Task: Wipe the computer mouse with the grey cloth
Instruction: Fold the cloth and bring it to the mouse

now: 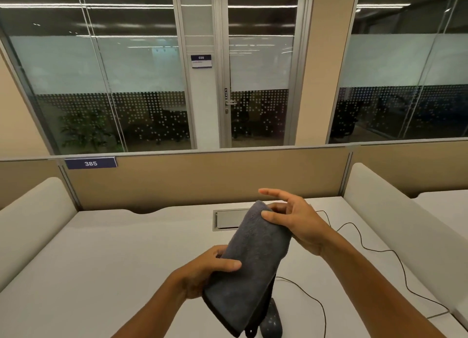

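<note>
Desk [106, 256]: white, wide, walled by beige partitions at the back and padded dividers at both sides.
Hatch [229, 218]: grey cable flap set into the desk near the back edge, partly hidden behind the cloth.
Grey cloth [250, 266]: folded, held up above the desk between both hands, lower end hanging down.
Left hand [207, 272]: closed on the cloth's lower left edge, thumb pressed across the front.
Right hand [291, 221]: pinching the cloth's top end with thumb and a finger, other fingers spread.
Computer mouse [272, 322]: dark, lying on the desk beneath the hanging cloth, partly covered.
Cable [374, 249]: black, winding over the desk's right side.
</note>
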